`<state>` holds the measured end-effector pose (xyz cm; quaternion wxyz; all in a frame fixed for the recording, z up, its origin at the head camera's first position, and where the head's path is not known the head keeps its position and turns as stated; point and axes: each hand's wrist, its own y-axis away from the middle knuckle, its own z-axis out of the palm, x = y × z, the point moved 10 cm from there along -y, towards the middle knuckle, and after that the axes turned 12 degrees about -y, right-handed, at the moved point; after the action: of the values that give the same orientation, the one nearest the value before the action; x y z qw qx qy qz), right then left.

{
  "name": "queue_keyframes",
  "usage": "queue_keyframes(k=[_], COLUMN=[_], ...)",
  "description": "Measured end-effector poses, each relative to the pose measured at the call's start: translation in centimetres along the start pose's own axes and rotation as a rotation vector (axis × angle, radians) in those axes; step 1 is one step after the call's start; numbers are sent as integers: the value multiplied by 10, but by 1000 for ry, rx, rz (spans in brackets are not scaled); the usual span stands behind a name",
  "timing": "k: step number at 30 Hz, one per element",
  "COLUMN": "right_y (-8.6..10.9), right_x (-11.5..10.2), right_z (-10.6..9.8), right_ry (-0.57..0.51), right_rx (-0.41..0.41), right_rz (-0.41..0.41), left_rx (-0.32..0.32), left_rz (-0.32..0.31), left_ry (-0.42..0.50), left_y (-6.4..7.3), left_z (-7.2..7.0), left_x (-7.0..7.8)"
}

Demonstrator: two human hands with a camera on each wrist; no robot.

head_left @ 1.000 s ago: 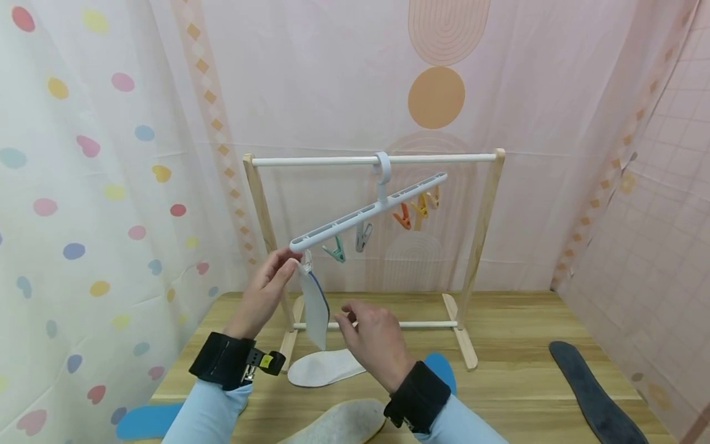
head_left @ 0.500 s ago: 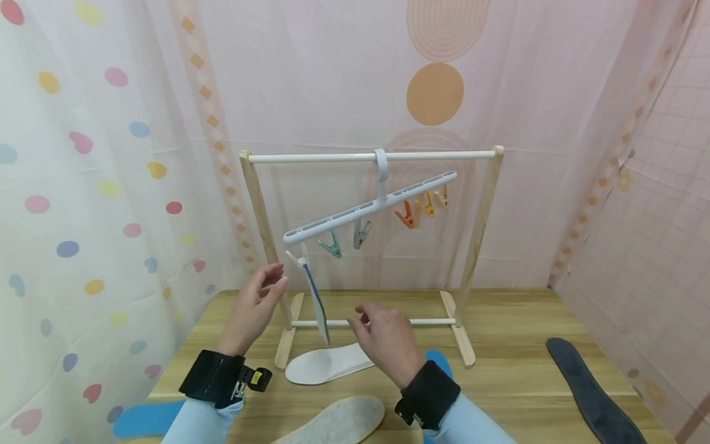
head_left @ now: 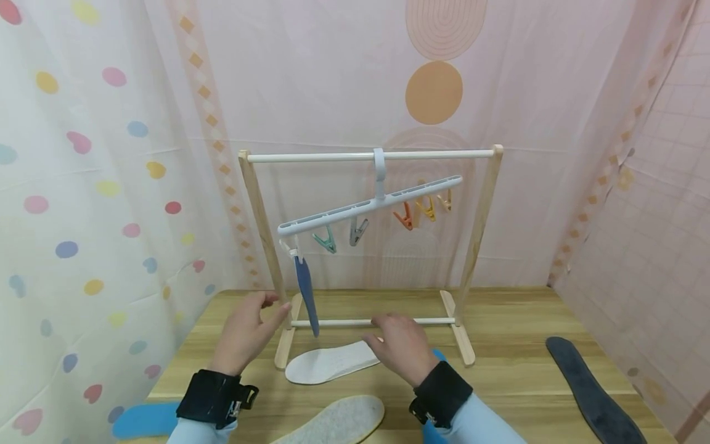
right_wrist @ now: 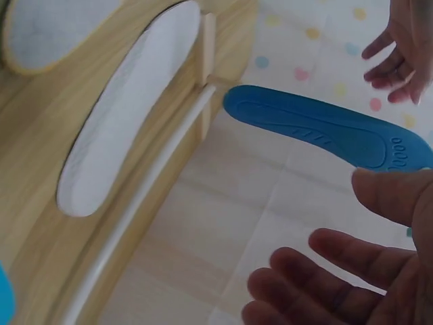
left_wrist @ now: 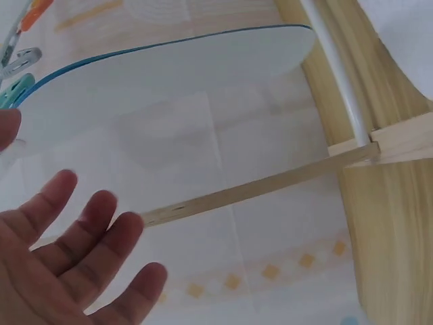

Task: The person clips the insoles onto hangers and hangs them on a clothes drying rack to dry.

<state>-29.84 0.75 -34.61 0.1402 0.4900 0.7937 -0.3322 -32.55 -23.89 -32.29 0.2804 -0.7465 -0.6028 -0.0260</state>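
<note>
A blue-and-white insole (head_left: 306,293) hangs from a white clip (head_left: 293,251) at the left end of the tilted clip hanger (head_left: 355,213). In the left wrist view the insole's white face (left_wrist: 183,74) shows, and in the right wrist view its blue face (right_wrist: 318,128). My left hand (head_left: 246,333) is just left of the insole and below the clip, fingers spread and holding nothing. To the right of the insole, my right hand (head_left: 403,348) is in the air with relaxed fingers, also holding nothing, above a white insole (head_left: 327,362).
The hanger hooks over the white bar of a wooden rack (head_left: 481,246). Green, grey, orange (head_left: 405,216) and yellow clips hang along it. On the wooden table (head_left: 516,382) lie a dark insole (head_left: 593,388), a grey-white insole (head_left: 338,422) and a blue insole (head_left: 146,420).
My left hand has let go at the clip and moved down and left. The hung insole has turned to its blue side. The hanger's left end has risen; my right hand has shifted right.
</note>
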Motion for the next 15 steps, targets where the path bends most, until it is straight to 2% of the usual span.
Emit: queue_keyframes(k=[6,15], right_y=[8,23], right_x=[30,69], right_z=[5,3], right_ry=[13,-79], right_rx=[-94,-206], right_rz=[34,57], left_rx=[-114,-299], left_rz=[-61,-84], left_ry=[-128,-382], left_y=[21,54], left_z=[21,54], left_x=[5,26])
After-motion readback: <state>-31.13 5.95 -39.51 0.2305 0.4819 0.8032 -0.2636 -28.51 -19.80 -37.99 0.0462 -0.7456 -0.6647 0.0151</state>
